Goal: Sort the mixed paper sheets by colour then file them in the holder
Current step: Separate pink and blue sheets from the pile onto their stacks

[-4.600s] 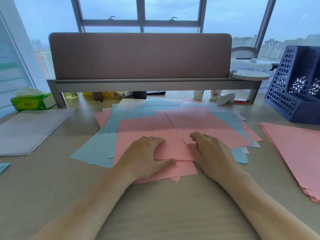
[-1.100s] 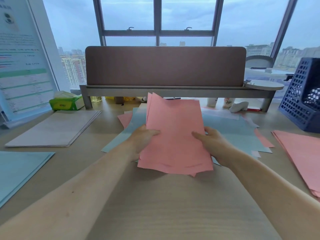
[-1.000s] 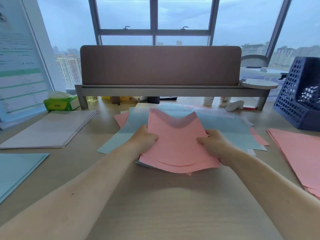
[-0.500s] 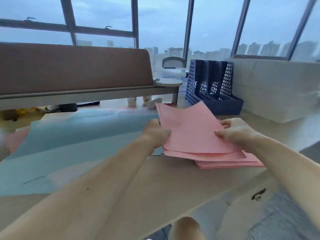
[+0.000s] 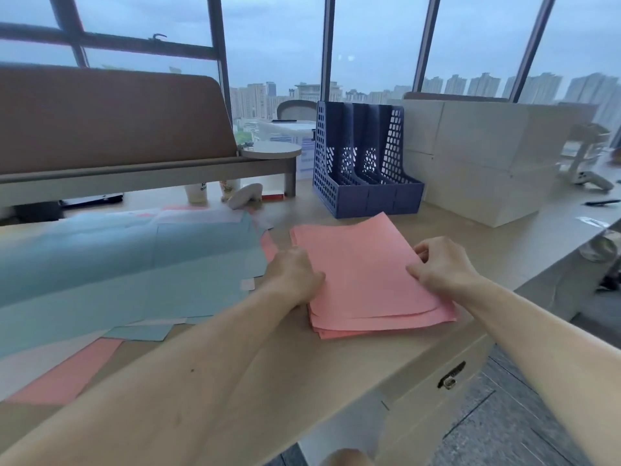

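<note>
We start with the table (image 5: 302, 371), which carries everything. The biggest thing on it is the mixed spread (image 5: 134, 264) on the left. Blue sheets cover most of its top, with white and pink edges showing from beneath, so we judge this part unsorted.

Next in size is the pink stack (image 5: 363, 284), which lies flat near the table's right front edge, just beside the spread. Its sheets are roughly squared. The near edges of the upper ones curve and overhang the lower ones unevenly.

Behind the stack, a little apart from it, stands the blue holder (image 5: 364, 169), upright with three slots. From what we can see through its mesh, no paper is in any slot, so we take it that filing has not begun.

Our left grip (image 5: 295, 277) is curled on the left edge of the pink stack, and our right grip (image 5: 440, 267) pinches its right edge with the thumb on top. Both are closed on the paper.

Smallest are the leftovers. A pink sheet (image 5: 67, 375) pokes out from under the spread at the lower left, and a pink corner (image 5: 268, 245) sits between spread and stack.

We reckon pink is mostly gathered. The blue and white sheets in the spread remain to be separated, and then every pile has to go into the holder.
</note>
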Action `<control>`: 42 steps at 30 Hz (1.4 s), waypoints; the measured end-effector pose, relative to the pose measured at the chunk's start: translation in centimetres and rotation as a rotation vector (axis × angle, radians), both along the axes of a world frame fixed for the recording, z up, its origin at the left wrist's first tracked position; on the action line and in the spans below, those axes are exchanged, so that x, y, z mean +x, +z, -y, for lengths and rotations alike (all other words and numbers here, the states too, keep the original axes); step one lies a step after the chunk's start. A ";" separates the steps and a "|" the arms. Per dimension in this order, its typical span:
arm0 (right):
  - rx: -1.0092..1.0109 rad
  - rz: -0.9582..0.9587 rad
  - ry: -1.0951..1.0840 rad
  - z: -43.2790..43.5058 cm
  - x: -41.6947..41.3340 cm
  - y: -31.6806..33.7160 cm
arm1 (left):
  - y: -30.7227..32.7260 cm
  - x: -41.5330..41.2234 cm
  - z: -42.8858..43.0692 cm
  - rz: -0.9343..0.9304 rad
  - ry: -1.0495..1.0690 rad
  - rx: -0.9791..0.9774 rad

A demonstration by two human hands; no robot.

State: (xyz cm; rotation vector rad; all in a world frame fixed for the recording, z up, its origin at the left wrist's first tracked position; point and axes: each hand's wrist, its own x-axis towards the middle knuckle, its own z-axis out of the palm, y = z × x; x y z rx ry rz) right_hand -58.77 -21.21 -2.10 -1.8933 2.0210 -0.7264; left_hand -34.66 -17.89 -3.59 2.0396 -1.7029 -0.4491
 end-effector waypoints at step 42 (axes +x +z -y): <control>0.304 0.121 0.545 -8.2 40.0 0.9 | 0.6 34.5 -18.5 -0.165 0.530 0.029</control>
